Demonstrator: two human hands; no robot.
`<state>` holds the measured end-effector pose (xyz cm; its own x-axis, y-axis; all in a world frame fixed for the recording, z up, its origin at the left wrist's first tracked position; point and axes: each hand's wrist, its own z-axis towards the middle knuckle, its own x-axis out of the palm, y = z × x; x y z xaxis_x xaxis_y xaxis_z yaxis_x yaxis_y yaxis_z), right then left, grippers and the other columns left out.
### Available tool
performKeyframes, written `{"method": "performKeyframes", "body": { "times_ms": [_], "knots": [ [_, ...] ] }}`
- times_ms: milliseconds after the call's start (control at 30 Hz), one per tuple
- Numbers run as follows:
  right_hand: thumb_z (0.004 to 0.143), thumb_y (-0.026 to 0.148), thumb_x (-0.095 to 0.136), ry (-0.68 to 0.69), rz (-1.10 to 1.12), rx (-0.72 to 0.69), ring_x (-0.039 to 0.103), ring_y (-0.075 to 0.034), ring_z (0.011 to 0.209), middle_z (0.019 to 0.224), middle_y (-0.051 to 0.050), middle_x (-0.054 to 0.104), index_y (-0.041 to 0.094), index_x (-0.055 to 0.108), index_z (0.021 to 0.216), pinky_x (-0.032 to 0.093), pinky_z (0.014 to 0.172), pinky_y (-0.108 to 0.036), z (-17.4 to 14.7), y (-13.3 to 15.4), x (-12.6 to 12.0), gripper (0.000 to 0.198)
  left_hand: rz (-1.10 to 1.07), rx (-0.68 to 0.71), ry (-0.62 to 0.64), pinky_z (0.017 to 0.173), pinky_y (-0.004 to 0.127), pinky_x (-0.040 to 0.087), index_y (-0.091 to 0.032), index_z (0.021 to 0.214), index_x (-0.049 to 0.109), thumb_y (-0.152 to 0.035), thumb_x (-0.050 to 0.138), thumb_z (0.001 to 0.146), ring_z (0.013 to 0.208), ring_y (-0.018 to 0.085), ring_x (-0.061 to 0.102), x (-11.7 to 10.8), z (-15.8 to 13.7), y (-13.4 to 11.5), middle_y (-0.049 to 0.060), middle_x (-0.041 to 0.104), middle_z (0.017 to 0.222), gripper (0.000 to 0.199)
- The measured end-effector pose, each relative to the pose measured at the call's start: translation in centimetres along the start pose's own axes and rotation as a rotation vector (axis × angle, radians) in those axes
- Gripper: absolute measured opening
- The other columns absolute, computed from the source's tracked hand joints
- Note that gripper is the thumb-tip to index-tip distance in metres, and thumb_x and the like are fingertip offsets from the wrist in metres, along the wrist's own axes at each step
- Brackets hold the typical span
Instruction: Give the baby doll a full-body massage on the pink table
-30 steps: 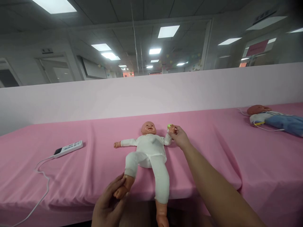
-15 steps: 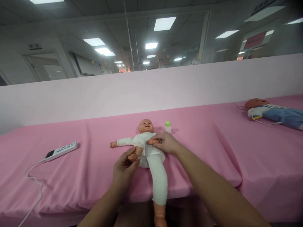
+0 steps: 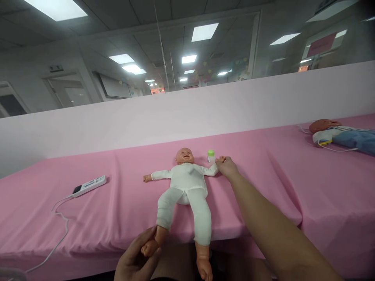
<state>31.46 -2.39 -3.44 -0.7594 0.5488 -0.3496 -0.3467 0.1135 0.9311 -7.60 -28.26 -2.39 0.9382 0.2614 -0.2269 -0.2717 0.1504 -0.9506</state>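
Observation:
On its back on the pink sheet lies a baby doll (image 3: 187,177) in white clothes, head toward the wall, both legs reaching over the near edge. My left hand (image 3: 136,255) is closed around the foot of the doll's leg on the left side of the view. With its fingers wrapped on the doll's hand at the right, my right hand (image 3: 227,168) keeps that arm stretched out sideways. The doll's other arm rests straight out to the left. Just beside my right hand stands a small bottle (image 3: 211,156) with a green cap.
A white handheld device (image 3: 90,185) with a cable lies on the pink sheet (image 3: 131,207) at the left. Another doll (image 3: 351,136) in blue and white, with thin tubing, lies at the far right. A white low wall (image 3: 175,121) with glass above runs behind.
My left hand has drawn the doll's bent leg down and straight. My right hand has moved the doll's arm from its belly out to the right. The view has shifted slightly.

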Motion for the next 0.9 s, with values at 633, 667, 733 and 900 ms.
{"method": "performKeyframes", "body": {
  "times_ms": [633, 667, 733, 900],
  "knots": [
    [0.081, 0.035, 0.078, 0.429, 0.001, -0.649, 0.072, -0.025, 0.095, 0.105, -0.001, 0.08, 0.032, 0.081, 0.105, 0.057, 0.083, -0.037, -6.8, 4.7, 1.8, 0.024, -0.11, 0.094, 0.039, 0.078, 0.036, 0.062, -0.019, 0.119, 0.078, -0.041, 0.086, 0.072, 0.086, 0.024, 0.071, 6.4, 6.8, -1.8, 0.006, 0.075, 0.093, 0.053],
    [0.081, 0.032, 0.078, 0.443, -0.045, -0.696, 0.072, -0.026, 0.096, 0.104, -0.001, 0.08, 0.032, 0.081, 0.104, 0.057, 0.083, -0.038, -7.1, 4.9, 1.8, 0.023, -0.123, 0.079, 0.052, 0.074, 0.034, 0.061, -0.018, 0.121, 0.078, -0.041, 0.087, 0.071, 0.081, 0.022, 0.069, 6.9, 7.5, -2.0, 0.004, 0.072, 0.089, 0.055],
    [0.08, 0.027, 0.079, 0.454, -0.118, -0.768, 0.071, -0.027, 0.098, 0.105, -0.002, 0.08, 0.031, 0.081, 0.103, 0.056, 0.085, -0.04, -7.3, 5.2, 1.7, 0.024, -0.171, 0.036, 0.079, 0.067, 0.032, 0.059, -0.017, 0.123, 0.077, -0.04, 0.088, 0.07, 0.072, 0.018, 0.064, 7.7, 8.4, -2.4, 0.001, 0.068, 0.082, 0.059],
    [0.08, 0.028, 0.077, 0.463, -0.1, -0.679, 0.07, -0.025, 0.1, 0.109, -0.001, 0.079, 0.03, 0.077, 0.113, 0.056, 0.085, -0.038, -6.4, 4.5, 1.7, 0.033, -0.243, -0.026, 0.07, 0.062, 0.028, 0.057, -0.016, 0.126, 0.076, -0.037, 0.091, 0.068, 0.064, 0.013, 0.059, 7.7, 8.1, -2.4, 0.0, 0.067, 0.079, 0.063]
  ]
}}
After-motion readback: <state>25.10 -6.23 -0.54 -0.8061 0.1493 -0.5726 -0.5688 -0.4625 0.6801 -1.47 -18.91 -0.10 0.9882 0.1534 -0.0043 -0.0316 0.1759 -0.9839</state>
